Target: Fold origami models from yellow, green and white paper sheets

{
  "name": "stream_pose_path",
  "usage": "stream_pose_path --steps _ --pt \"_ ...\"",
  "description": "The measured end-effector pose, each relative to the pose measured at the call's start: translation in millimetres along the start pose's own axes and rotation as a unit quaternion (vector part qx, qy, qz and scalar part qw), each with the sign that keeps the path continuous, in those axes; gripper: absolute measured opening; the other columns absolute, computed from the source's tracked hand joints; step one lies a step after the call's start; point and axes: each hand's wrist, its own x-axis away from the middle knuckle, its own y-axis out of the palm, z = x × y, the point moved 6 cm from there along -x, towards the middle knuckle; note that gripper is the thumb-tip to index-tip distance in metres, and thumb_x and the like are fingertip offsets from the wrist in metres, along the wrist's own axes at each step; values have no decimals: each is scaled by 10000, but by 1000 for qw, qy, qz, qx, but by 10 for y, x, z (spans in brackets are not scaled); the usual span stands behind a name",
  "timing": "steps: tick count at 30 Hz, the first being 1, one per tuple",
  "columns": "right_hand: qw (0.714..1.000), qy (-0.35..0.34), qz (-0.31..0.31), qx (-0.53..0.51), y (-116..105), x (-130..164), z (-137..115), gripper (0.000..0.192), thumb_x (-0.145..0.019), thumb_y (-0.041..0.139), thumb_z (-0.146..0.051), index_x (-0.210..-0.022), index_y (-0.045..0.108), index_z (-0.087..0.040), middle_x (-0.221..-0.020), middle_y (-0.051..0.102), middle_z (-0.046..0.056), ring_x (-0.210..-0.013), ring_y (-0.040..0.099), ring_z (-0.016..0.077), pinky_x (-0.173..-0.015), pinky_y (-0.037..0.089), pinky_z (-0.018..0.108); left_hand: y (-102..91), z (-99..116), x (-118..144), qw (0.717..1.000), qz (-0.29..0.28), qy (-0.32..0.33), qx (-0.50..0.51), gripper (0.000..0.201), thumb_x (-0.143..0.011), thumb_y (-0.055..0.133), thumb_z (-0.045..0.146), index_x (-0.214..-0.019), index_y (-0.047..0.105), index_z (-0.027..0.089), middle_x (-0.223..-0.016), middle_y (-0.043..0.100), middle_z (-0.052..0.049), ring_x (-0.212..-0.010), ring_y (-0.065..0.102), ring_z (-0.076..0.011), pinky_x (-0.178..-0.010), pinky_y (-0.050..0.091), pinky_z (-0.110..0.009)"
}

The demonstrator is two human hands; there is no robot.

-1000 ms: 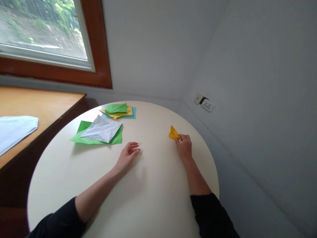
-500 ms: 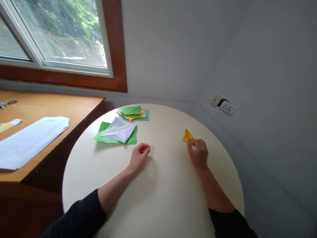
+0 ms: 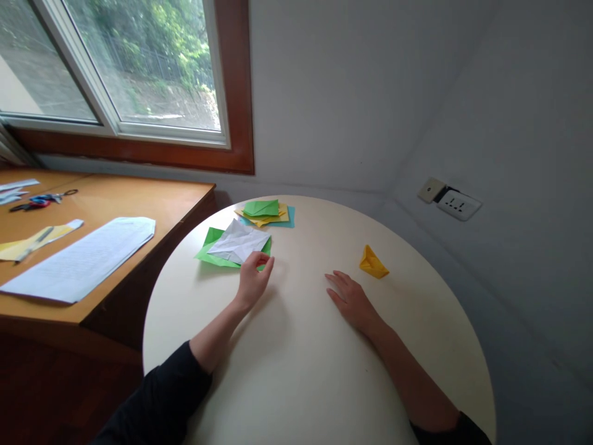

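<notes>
My left hand (image 3: 252,280) is over the near edge of a green paper sheet (image 3: 208,252), its fingers loosely curled with a gap to the thumb. I see nothing held in it. On that sheet lies a creased white paper (image 3: 235,241). A small folded yellow paper boat (image 3: 373,263) stands by itself on the right side of the round table. To the left of the boat, and apart from it, my right hand (image 3: 352,300) is low over the tabletop, fingers stretched out and empty.
Farther back on the round white table (image 3: 319,371) is a pile with a green folded paper (image 3: 261,208), yellow papers and a blue sheet (image 3: 291,217). A wooden desk at left bears printed sheets (image 3: 88,256), scissors (image 3: 55,198) and a pen (image 3: 34,243). Walls border the right.
My right hand has let go of the yellow paper boat and drawn left, away from it. My left hand has moved to the green and white papers. The view has turned slightly left.
</notes>
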Motion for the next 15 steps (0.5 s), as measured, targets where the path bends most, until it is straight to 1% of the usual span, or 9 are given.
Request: stream_pose_path --steps 1,3,5,6,8,10,11,13,15 --pt "1000 2 -11 3 18 3 19 358 -846 446 -322 -1160 571 -204 -1229 552 121 -1148 505 254 -975 407 469 -83 -12 -57 999 19 15 -23 162 -750 564 329 -674 531 190 -688 553 -8 -694 542 -155 -714 442 -286" --pt "1000 3 -16 7 23 6 38 357 -852 441 -321 -1161 575 -201 -1233 553 123 -1148 508 248 -982 404 461 -269 -45 -153 995 73 32 -66 149 -765 541 327 -705 533 191 -744 566 -29 -758 558 -174 -768 445 -305" --pt "1000 -1 -17 14 15 4 30 356 -854 443 -314 -1162 576 -193 -1233 554 125 -1147 510 246 -982 405 451 -395 -84 -218 988 92 36 -115 144 -780 516 326 -773 553 186 -816 589 -56 -836 571 -200 -819 442 -332" --pt "1000 -3 -17 18 14 1 16 354 -855 444 -305 -1158 579 -184 -1228 557 127 -1145 511 245 -980 407 447 -420 -103 -241 985 82 37 -149 164 -782 510 324 -836 565 180 -882 600 -75 -893 569 -216 -853 433 -353" --pt "999 -5 -14 29 16 -10 -30 337 -857 438 -270 -1139 590 -164 -1206 573 131 -1131 518 242 -976 407 440 -403 -156 -261 972 28 30 -231 329 -757 548 337 -1039 544 168 -1094 569 -118 -1068 520 -262 -962 364 -430" --pt "999 -11 -8 41 30 -32 -115 314 -860 421 -221 -1104 607 -153 -1166 597 125 -1103 533 234 -971 405 434 -350 -238 -251 945 -33 6 -325 535 -726 591 373 -1207 462 175 -1288 453 -160 -1237 386 -318 -1039 225 -531" --pt "999 -21 -10 45 49 -49 -181 306 -862 414 -205 -1089 614 -154 -1148 607 118 -1088 540 228 -968 404 425 -324 -282 -239 929 -61 -8 -365 609 -716 603 390 -1259 421 182 -1349 391 -176 -1290 312 -336 -1050 162 -566" --pt "998 -52 -23 40 106 -102 -356 300 -862 414 -186 -1083 613 -153 -1130 617 108 -1062 551 215 -947 416 395 -288 -355 -215 902 -99 -30 -419 669 -720 599 398 -1311 368 188 -1398 322 -197 -1335 226 -344 -1050 102 -594" --pt "996 -79 -34 31 176 -186 -560 307 -857 424 -186 -1112 594 -161 -1145 613 99 -1061 549 207 -937 418 375 -272 -394 -204 891 -114 -39 -438 652 -743 570 364 -1328 346 184 -1393 333 -204 -1334 239 -328 -1051 110 -588"
